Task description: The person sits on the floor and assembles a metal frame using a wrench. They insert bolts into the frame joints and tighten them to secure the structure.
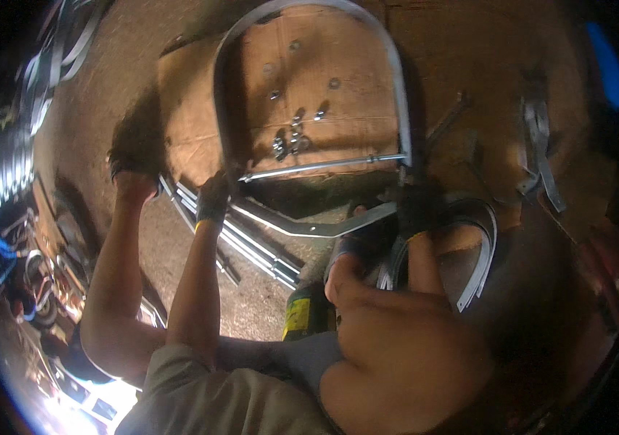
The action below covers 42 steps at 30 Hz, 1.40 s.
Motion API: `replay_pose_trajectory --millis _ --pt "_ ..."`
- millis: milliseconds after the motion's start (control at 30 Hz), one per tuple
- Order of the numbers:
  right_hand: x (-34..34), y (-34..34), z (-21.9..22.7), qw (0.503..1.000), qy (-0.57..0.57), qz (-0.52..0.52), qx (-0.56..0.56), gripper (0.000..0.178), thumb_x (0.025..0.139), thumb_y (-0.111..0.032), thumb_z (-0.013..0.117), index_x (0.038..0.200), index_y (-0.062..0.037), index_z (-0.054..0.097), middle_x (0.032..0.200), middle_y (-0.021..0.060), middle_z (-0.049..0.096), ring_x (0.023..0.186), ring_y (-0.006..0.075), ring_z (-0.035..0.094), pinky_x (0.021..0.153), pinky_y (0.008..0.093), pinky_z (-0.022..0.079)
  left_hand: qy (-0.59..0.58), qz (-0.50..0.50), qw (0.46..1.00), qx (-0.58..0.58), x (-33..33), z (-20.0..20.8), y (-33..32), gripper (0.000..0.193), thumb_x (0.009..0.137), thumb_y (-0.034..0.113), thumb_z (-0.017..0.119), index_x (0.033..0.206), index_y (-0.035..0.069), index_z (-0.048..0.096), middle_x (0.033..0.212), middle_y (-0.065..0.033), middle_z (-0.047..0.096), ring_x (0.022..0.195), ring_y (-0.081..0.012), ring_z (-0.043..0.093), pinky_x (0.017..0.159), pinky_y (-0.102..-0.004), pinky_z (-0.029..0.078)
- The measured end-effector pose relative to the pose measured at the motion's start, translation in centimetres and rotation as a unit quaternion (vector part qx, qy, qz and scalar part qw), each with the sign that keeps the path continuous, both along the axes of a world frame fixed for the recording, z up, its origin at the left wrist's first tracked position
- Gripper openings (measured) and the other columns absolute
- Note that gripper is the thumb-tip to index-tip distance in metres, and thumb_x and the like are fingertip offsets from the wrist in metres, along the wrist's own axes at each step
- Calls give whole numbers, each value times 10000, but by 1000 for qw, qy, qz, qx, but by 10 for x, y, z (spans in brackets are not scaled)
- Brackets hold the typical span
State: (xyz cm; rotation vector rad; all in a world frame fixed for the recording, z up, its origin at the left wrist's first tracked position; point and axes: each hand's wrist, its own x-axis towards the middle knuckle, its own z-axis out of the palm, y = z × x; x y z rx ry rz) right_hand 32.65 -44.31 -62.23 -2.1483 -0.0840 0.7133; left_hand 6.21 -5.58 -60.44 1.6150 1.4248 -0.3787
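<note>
A U-shaped metal band (398,80) lies with its curve away from me and its two ends toward me. Across those ends runs a threaded rod (324,167), and nearer to me is a bent flat bar (309,230). My left hand (213,197), in a dark glove, is closed at the band's left end, where rod and bar meet it. At the right end my right hand (417,206), also gloved, grips the band; its fingers are dim in shadow. Several nuts (296,134) and a few washers (334,83) lie on cardboard inside the curve.
Several metal rods (258,254) lie on the floor beside my left forearm. Curved metal strips (489,246) rest near my right hand, and flat metal brackets (539,145) lie farther right. A yellow-and-black container (298,315) stands between my legs. Stacked bent metal pieces (8,170) are at the far left.
</note>
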Motion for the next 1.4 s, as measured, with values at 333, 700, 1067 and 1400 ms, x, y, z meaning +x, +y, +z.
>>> replay_pose_trajectory --millis 333,700,1067,1400 --pt "2 42 37 982 145 -81 94 714 842 -5 648 1515 -43 412 1312 219 614 1219 345 601 1062 423 492 -114 -196 943 241 -48 -38 7 242 1055 291 529 1064 116 696 824 -19 641 682 -128 587 590 -300 449" --pt "0 12 -15 987 147 -15 69 992 707 -27 828 1569 -44 338 1408 211 572 1244 366 589 1039 399 503 -74 205 969 -114 9 23 -4 381 1084 417 488 1043 95 687 776 -21 647 628 -161 589 537 -295 463" --pt "-2 13 -15 969 187 -102 127 798 714 38 784 1438 -28 455 1268 194 627 1148 333 633 899 426 577 -280 -323 834 349 145 29 -120 373 851 286 749 1176 123 664 1142 -136 634 1127 -351 591 989 -493 441" --pt "0 17 8 992 99 -36 72 495 771 57 735 1229 -39 575 1013 83 656 862 231 661 698 330 597 -188 -483 812 268 202 9 -146 188 906 335 653 916 171 744 866 -132 694 830 -349 695 730 -503 520"
